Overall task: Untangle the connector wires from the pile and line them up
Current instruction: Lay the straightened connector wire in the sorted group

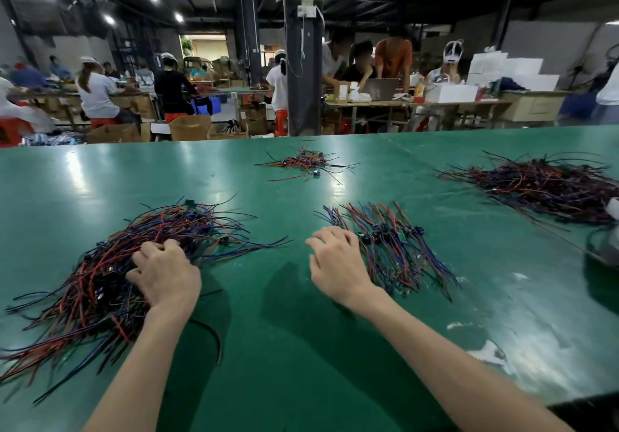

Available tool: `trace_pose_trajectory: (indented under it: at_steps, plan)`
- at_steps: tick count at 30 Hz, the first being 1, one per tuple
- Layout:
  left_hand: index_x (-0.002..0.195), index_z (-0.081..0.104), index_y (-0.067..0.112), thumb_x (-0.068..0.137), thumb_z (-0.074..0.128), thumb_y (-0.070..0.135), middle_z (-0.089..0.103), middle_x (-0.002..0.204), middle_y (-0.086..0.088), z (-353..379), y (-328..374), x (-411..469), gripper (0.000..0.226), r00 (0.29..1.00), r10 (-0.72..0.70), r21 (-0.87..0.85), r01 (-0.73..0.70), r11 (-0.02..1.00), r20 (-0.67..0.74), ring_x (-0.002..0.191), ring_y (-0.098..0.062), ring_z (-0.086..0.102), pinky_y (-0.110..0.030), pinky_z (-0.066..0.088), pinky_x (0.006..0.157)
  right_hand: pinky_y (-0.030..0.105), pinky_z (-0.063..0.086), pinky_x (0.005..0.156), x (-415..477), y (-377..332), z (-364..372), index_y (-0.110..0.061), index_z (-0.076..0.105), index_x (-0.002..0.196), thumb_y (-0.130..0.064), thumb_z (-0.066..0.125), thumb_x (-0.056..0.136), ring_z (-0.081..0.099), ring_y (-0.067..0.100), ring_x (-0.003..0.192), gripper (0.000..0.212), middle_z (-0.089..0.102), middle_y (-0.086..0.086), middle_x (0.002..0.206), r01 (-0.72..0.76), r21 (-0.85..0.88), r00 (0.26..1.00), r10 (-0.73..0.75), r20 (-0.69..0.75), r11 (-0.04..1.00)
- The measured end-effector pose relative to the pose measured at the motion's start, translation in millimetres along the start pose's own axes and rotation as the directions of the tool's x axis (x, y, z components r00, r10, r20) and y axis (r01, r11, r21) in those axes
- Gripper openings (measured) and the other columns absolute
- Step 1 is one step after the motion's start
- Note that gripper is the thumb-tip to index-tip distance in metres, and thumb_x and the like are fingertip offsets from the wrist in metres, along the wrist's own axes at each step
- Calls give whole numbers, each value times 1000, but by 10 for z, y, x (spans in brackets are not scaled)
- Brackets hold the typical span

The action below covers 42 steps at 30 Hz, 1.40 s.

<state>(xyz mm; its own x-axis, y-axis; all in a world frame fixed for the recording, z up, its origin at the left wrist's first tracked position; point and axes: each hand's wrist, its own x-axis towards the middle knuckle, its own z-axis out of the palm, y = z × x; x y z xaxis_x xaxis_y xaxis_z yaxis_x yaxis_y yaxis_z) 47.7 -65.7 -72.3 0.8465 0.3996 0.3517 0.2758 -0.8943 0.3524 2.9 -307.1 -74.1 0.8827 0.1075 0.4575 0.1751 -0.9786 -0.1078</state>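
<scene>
Tangled pile [100,281] of red, blue and black connector wires lies on the near left of the green table [274,348], loose ends fanning toward the near edge. Left hand [165,274] rests on the right side of this pile, fingers curled down into the wires and gripping a few strands. Lined-up row [392,247] of wires sits just right of centre, strands roughly parallel and running near to far, small connectors across the middle. Right hand [335,260] is palm down, fingers spread and loosely bent, tips resting at the left edge of the row. Small pile [304,162] lies far centre. Large pile [549,187] lies far right, well apart from the row.
</scene>
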Motion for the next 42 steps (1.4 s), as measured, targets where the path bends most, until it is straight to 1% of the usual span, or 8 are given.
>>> trace_pose_trajectory:
  at_steps: [4, 9, 16, 23, 27, 30, 32, 42]
  plan:
    - [104, 66, 7, 84, 60, 9, 56, 111, -20, 4, -14, 20, 21, 1000, 16, 116, -14, 993, -20, 108, -36, 45, -48, 32, 94, 38, 19, 107, -48, -85, 3, -13, 60, 122, -16, 46, 91, 39, 21, 124, 35, 56, 3, 127, 45, 48, 999, -45, 12, 998]
    - [103, 68, 1, 85, 58, -4, 59, 102, -29, -3, -15, 28, 21, 976, 110, -158, -140, 977, -188, 98, -46, 47, -52, 39, 82, 36, 20, 106, -56, -115, 17, -13, 61, 122, -17, 45, 92, 41, 21, 121, 34, 58, 3, 124, 61, 69, 998, -62, 19, 996]
    - [101, 67, -3, 89, 59, -2, 59, 97, -25, -153, 124, -19, 15, 815, 214, -413, -476, 776, -538, 94, -40, 48, -44, 43, 78, 36, 28, 97, -37, -137, 41, -11, 65, 114, -12, 48, 90, 48, 24, 112, 30, 65, 5, 113, 72, 161, 997, -64, -52, 984]
    - [101, 65, -3, 90, 61, 6, 52, 101, -21, -213, 317, -149, 15, 754, 262, -544, -627, 558, -602, 86, -30, 56, -31, 51, 76, 29, 40, 90, -16, -214, 79, -7, 71, 102, -9, 53, 91, 57, 23, 100, 21, 71, 7, 101, -44, 547, 999, 52, 2, 836]
    - [96, 65, 11, 89, 65, 15, 63, 96, -9, -164, 473, -265, 8, 942, 151, -857, -335, 391, -299, 80, -15, 59, -18, 49, 77, 27, 47, 86, -12, -290, 25, -3, 72, 100, -8, 56, 92, 63, 18, 89, 18, 72, 12, 98, -213, 823, 977, 101, 188, 528]
    - [86, 65, 16, 88, 64, 6, 67, 80, -3, -124, 569, -349, 11, 981, 194, -985, -10, 173, 24, 73, -15, 65, -21, 54, 72, 20, 47, 77, 12, -307, 3, -2, 67, 111, -15, 50, 98, 60, 14, 85, 25, 69, 15, 111, -327, 876, 944, 85, 318, 356]
    - [84, 65, 12, 86, 63, 0, 67, 77, -5, -122, 611, -403, 12, 948, 258, -982, 177, 60, 187, 69, -15, 66, -18, 56, 68, 21, 45, 72, 22, -314, -1, -3, 65, 115, -19, 45, 100, 61, 14, 81, 29, 67, 15, 116, -380, 890, 925, 81, 372, 251]
    - [84, 55, 0, 94, 49, 0, 68, 66, -9, -181, 696, -553, 12, 671, 454, -761, 648, 24, 586, 54, -12, 66, -24, 58, 57, 18, 48, 61, 53, -254, -28, -12, 68, 85, -13, 57, 93, 65, 8, 59, 13, 71, -4, 72, -457, 882, 873, 129, 470, -120]
